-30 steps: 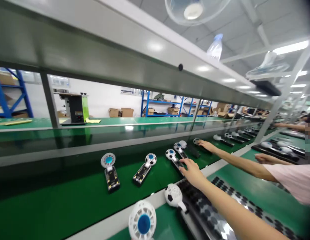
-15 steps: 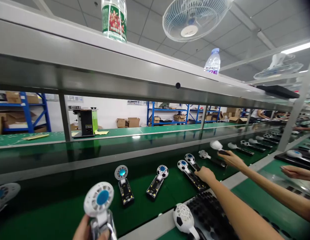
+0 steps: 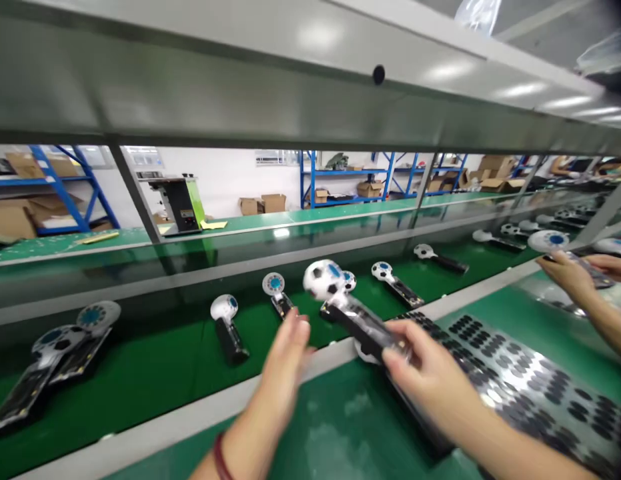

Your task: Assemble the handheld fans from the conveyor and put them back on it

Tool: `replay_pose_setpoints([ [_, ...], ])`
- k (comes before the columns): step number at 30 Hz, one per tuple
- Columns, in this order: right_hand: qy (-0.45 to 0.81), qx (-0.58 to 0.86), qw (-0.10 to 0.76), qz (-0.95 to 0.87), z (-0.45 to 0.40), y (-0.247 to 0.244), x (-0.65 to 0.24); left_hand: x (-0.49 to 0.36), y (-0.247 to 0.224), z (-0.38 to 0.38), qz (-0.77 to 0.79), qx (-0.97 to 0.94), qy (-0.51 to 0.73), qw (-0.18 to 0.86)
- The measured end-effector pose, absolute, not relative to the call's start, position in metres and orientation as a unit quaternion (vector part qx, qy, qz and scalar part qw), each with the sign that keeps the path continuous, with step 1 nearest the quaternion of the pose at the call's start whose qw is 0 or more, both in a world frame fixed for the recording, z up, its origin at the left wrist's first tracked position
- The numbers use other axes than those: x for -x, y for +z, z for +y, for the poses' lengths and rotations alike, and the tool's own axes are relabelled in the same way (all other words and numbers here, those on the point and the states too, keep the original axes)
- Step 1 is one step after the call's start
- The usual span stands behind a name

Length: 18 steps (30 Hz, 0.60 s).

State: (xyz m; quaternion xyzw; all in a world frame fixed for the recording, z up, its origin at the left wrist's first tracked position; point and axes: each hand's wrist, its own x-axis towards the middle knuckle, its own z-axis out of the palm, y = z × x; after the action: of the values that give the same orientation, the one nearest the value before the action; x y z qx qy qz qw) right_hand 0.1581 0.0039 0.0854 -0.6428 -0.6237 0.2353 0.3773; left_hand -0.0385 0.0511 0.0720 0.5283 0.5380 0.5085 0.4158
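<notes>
In my right hand [image 3: 433, 377] is a handheld fan [image 3: 324, 280] with a black-and-white football-patterned head and blue centre, its dark handle slanting down into my fingers. My left hand [image 3: 285, 363], somewhat blurred, is raised beside it with extended fingers and nothing visible in it. Under the held fan, a dark handle [image 3: 420, 417] lies at the near side, partly hidden by my right hand. On the green belt [image 3: 165, 373] lie a white-headed fan [image 3: 224, 308], a fan with a blue centre [image 3: 274, 285] behind my left fingertips, and a football-patterned fan [image 3: 381, 271].
Two overlapping fans [image 3: 55, 343] lie on the belt at left. Sheets of black round pieces [image 3: 520, 367] cover the right worktop. At right, a co-worker's hand [image 3: 567, 277] holds a fan [image 3: 547, 241]. A metal shelf [image 3: 270, 80] spans overhead.
The view has tilted down. My left hand has let go of the white fan with the blue centre. My right hand now shows, holding a football-patterned fan. The co-worker's hands have moved off the belt.
</notes>
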Motion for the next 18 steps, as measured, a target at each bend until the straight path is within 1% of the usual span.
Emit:
replay_pose_setpoints([
  [1,0.219,0.614,0.363,-0.666,-0.013,0.083,-0.146,0.022,0.076,0.036,0.509,-0.512,0.501,0.477],
  [2,0.214,0.584,0.347,-0.702,-0.028,0.079,-0.139,0.01,0.08,0.023,0.452,-0.416,0.508,0.603],
  [3,0.218,0.551,0.328,-0.736,-0.041,0.076,-0.135,0.004,0.084,0.011,0.432,-0.327,0.506,0.671],
  [5,0.258,0.505,0.273,-0.777,-0.06,0.067,-0.137,0.007,0.089,-0.004,0.413,-0.209,0.502,0.731],
  [7,0.291,0.509,0.197,-0.786,-0.073,0.059,-0.148,0.022,0.087,-0.012,0.419,-0.185,0.483,0.746],
  [9,0.279,0.541,0.124,-0.784,-0.083,0.051,-0.158,0.036,0.079,-0.015,0.429,-0.2,0.446,0.76],
  [11,0.251,0.563,0.087,-0.782,-0.09,0.046,-0.163,0.04,0.065,-0.018,0.428,-0.216,0.428,0.766],
  [14,0.241,0.587,0.089,-0.768,-0.094,0.044,-0.159,0.028,0.038,-0.026,0.408,-0.233,0.404,0.785],
  [18,0.277,0.613,0.117,-0.731,-0.092,0.047,-0.151,0.009,0.01,-0.032,0.418,-0.245,0.385,0.785],
])
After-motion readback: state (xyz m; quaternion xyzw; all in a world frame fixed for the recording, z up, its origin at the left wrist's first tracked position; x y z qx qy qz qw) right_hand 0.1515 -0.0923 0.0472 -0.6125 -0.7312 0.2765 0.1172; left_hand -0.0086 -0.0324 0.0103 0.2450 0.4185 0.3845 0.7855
